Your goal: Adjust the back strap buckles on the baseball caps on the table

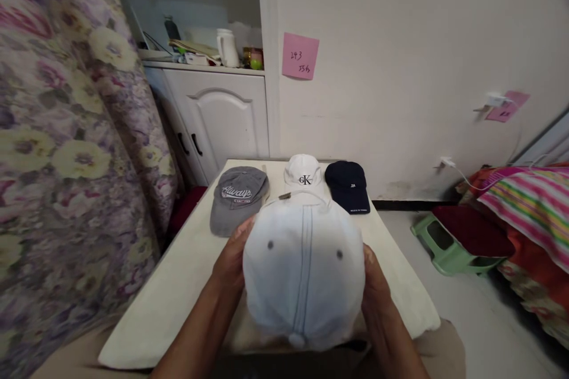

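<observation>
A pale blue baseball cap (306, 272) is held up close to me, its crown toward me and the strap with a metal buckle on the far side. My left hand (233, 251) grips its left side and my right hand (372, 275) its right side; most fingertips are hidden behind the cap. Beyond it on the table lie a grey cap (231, 207) with "Always" lettering, a white cap (303, 170) marked "CK", and a navy cap (345, 180) with a small white logo. Something dark and tan, partly hidden, shows below the held cap.
The cream-covered table (178, 296) stands against the wall. A floral curtain (75, 148) hangs at the left, beside a white cabinet (226, 106) with a white jug (227, 47) on it. A green stool (444, 246) and a bed with striped bedding (533, 195) are at the right.
</observation>
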Motion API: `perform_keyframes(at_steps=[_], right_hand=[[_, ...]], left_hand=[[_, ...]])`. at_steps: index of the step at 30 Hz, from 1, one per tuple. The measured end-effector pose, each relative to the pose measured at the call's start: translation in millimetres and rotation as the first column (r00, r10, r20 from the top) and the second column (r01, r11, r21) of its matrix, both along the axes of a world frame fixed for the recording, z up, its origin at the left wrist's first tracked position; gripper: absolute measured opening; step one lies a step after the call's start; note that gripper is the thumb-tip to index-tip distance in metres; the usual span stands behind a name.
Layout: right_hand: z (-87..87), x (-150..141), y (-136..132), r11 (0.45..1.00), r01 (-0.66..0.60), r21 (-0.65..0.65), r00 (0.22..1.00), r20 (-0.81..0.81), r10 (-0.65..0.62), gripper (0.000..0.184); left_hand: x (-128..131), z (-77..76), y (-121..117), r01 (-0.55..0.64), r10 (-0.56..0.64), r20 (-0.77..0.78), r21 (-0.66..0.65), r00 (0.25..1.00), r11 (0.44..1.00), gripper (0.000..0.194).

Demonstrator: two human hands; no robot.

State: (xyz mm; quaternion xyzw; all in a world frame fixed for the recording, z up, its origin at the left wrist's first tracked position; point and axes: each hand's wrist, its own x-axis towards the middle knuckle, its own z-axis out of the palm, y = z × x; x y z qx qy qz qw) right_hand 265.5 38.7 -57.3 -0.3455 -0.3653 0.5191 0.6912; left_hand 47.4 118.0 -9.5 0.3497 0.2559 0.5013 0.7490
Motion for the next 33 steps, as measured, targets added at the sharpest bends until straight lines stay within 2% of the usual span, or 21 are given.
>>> perform_keyframes(at_steps=[3,6,11,14,19,24,27,29,31,33], right_hand=[[0.3,13.5,-2.3,1.0,-0.022,0.005,0.991,0.13,0.021,0.049],[-11.5,25.8,-11.3,0.997,-0.069,-0.026,0.976,0.203,0.072,0.045],[-24.8,35.6,-31.2,0.985,-0.168,-0.024,0.95,0.262,0.169,0.038],[-26.8,35.8,-39.1,0.979,-0.198,-0.041,0.936,0.288,0.202,0.036],[-31.4,35.0,-47.6,0.98,-0.19,-0.061,0.941,0.272,0.2,0.034],[-33.0,37.8,-55.6,0.979,-0.163,-0.124,0.89,0.409,0.2,0.034],[-32.3,38.4,-61.4,0.987,-0.072,-0.147,0.829,0.542,0.141,0.033],[-30.7,37.0,-64.4,0.992,0.025,-0.122,0.787,0.615,0.056,0.031],[-27.0,34.4,-64.9,0.992,0.121,-0.034,0.744,0.665,-0.068,0.026],[-21.0,31.4,-62.1,0.976,0.182,0.116,0.708,0.673,-0.213,0.019]], left_hand=[[-6.9,0.1,-2.7,0.04,-0.036,-0.057,0.067,0.998,0.997,0.035],[-16.4,-11.8,-11.5,0.138,-0.128,-0.12,0.079,0.984,0.987,0.044],[-35.3,-24.8,-28.6,0.29,-0.262,-0.193,0.135,0.946,0.948,0.036],[-45.0,-22.8,-35.8,0.357,-0.294,-0.302,0.18,0.907,0.917,0.033],[-50.7,-13.1,-43.8,0.434,-0.276,-0.511,0.219,0.814,0.874,0.037],[-48.2,-12.5,-47.8,0.471,-0.287,-0.617,0.155,0.733,0.869,0.037],[-45.4,-16.3,-52.2,0.506,-0.343,-0.629,0.093,0.698,0.858,0.038],[-42.9,-16.6,-56.2,0.516,-0.361,-0.634,0.071,0.685,0.854,0.037],[-40.2,-13.7,-59.5,0.493,-0.318,-0.646,0.103,0.694,0.864,0.036],[-37.8,-8.3,-60.6,0.463,-0.238,-0.654,0.194,0.718,0.865,0.034]])
